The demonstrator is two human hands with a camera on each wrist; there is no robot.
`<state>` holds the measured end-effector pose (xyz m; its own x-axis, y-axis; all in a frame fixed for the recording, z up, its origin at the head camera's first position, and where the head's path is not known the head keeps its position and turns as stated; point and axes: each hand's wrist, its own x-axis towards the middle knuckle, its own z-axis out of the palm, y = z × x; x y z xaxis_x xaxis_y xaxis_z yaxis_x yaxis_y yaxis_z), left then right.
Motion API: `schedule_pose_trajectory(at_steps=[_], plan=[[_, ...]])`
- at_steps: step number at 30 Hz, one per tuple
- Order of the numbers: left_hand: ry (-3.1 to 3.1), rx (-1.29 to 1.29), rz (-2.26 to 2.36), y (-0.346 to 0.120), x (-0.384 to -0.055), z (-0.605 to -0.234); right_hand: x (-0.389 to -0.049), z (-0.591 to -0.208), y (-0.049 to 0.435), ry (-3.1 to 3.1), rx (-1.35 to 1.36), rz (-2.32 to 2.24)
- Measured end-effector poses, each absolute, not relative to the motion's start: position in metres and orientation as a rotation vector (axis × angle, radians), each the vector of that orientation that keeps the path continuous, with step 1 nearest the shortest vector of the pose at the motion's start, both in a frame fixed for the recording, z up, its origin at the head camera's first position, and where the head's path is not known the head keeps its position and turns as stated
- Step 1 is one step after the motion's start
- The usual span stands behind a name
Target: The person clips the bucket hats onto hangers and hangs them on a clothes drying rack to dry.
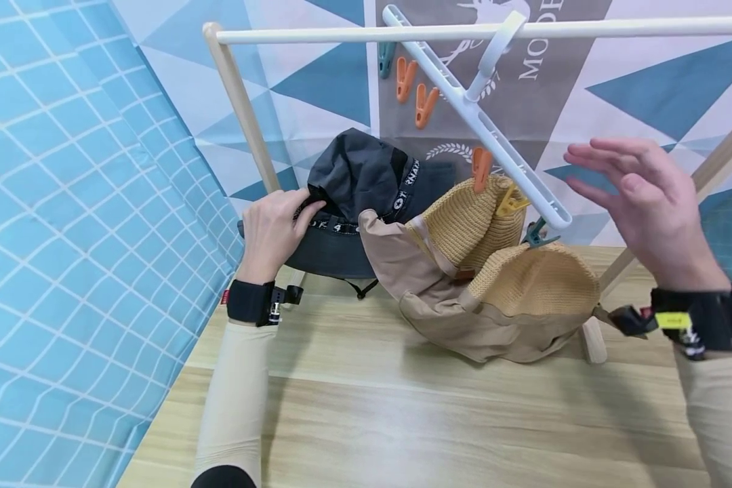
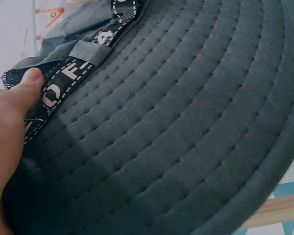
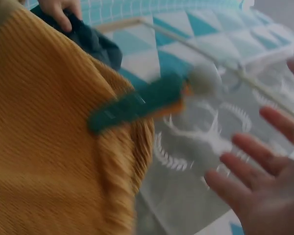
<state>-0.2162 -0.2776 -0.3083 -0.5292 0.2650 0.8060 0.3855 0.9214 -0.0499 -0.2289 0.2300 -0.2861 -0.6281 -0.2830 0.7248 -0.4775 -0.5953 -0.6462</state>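
Note:
My left hand (image 1: pixel 274 227) pinches a dark grey bucket hat (image 1: pixel 356 169) at the lettered black band, thumb in front. In the left wrist view the thumb presses beside the band (image 2: pixel 63 88), above the stitched brim (image 2: pixel 171 127). My right hand (image 1: pixel 649 196) is raised, fingers spread, holding nothing, right of the white hanger (image 1: pixel 494 135). From that hanger a beige hat (image 1: pixel 427 285) with a woven straw-coloured part (image 1: pixel 537 281) hangs by a teal clothespin (image 1: pixel 537 234). A yellow clothespin (image 1: pixel 512 201) and an orange clothespin (image 1: pixel 481 168) sit at its other woven folds.
The hanger hooks over a pale wooden rail (image 1: pixel 341 35) on a wooden frame. Two orange clothespins (image 1: pixel 425 106) and another teal one (image 1: pixel 385 57) dangle at its far end. A blue checked cloth (image 1: pixel 85 237) borders the wooden table (image 1: pixel 402 413) on the left.

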Motion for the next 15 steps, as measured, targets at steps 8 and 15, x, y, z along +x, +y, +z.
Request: schedule_pose_trajectory(at_steps=[8,15], plan=[[-2.127,-0.541,-0.104,-0.270,-0.238,-0.298,-0.271,-0.264,0.246,-1.664,1.464,2.305],[-2.117,-0.600,-0.112,-0.260,-0.251,-0.297,-0.293,-0.248,0.241,-1.919,1.455,2.200]])
